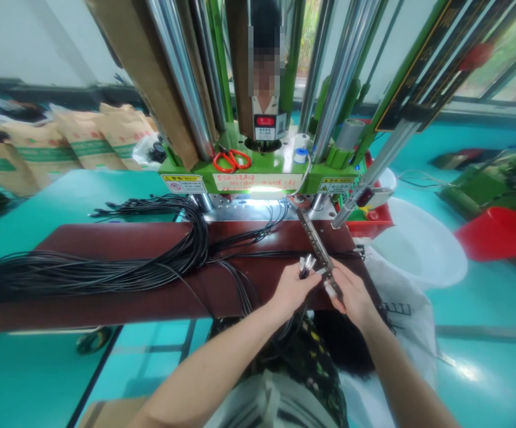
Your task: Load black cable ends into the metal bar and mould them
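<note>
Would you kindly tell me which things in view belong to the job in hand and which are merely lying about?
Seemingly in the job:
metal bar, in the right hand
cable ends, in the left hand
black cables
probably the green press

Apparently lying about:
red-handled scissors
red container
paper sacks

1 red bucket (501, 241) sits beside 1 white tub (453, 264); paper sacks (79, 139) stand at left.

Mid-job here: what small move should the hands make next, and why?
I'd probably line up one of the silvery connectors with the metal bar: the left hand holds several close beside it, while the right hand grips the bar's near end, apparently steadying it.
</note>
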Motion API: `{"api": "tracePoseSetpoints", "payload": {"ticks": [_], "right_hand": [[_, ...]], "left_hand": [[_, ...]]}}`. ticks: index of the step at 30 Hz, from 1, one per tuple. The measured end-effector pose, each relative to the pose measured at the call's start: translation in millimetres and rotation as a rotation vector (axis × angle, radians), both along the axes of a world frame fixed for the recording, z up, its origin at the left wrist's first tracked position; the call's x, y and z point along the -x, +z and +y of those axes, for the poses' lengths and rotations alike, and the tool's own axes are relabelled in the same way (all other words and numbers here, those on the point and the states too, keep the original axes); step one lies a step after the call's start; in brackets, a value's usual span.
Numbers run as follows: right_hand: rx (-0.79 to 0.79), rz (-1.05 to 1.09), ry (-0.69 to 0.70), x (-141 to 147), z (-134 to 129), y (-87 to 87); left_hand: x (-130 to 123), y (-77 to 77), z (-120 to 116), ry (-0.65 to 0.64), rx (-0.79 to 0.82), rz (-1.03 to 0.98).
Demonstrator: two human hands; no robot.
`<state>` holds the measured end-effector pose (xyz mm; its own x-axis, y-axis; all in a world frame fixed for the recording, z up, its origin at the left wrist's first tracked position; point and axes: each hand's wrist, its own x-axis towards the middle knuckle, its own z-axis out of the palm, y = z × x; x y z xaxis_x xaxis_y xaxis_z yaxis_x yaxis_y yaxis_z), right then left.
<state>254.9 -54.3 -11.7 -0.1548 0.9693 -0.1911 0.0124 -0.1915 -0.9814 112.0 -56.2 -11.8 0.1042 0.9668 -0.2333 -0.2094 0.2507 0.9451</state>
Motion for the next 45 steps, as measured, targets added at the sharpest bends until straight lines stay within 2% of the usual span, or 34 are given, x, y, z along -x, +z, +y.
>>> {"api": "tracePoseSetpoints", "payload": {"ticks": [6, 11, 14, 19, 23, 26, 32, 40, 45], "right_hand": [[-0.031, -0.126, 0.056, 3, -1, 9.1], [-0.052, -0.233, 0.096, 6, -2, 11.2], [-0.051, -0.186, 0.079, 6, -1, 9.3], [-0.014, -0.050, -0.038, 5, -1, 5.6], [-0.017, -0.057, 0.010, 4, -2, 7.7], [-0.014, -0.067, 0.050, 3, -1, 10.7], [0.019, -0.106, 0.107, 0, 1, 15.7], [0.009, -0.172, 0.140, -1, 0, 12.8], [0.007, -0.231, 0.174, 3, -2, 13.1]], "left_hand": [[5, 4.1, -2, -0.023, 0.068, -0.017], [5, 2.2, -4, -0.014, 0.045, -0.034], [8, 2.3, -2, -0.008, 0.042, -0.056], [19, 3.7, 4, 0.105, 0.042, -0.078], [19, 3.8, 7, -0.058, 0.010, 0.115], [17, 4.6, 7, -0.117, -0.020, 0.182], [22, 7.4, 6, -0.138, 0.023, 0.141], [23, 10.6, 6, -0.157, 0.096, 0.074], [22, 4.6, 4, -0.099, 0.015, 0.083]]}}
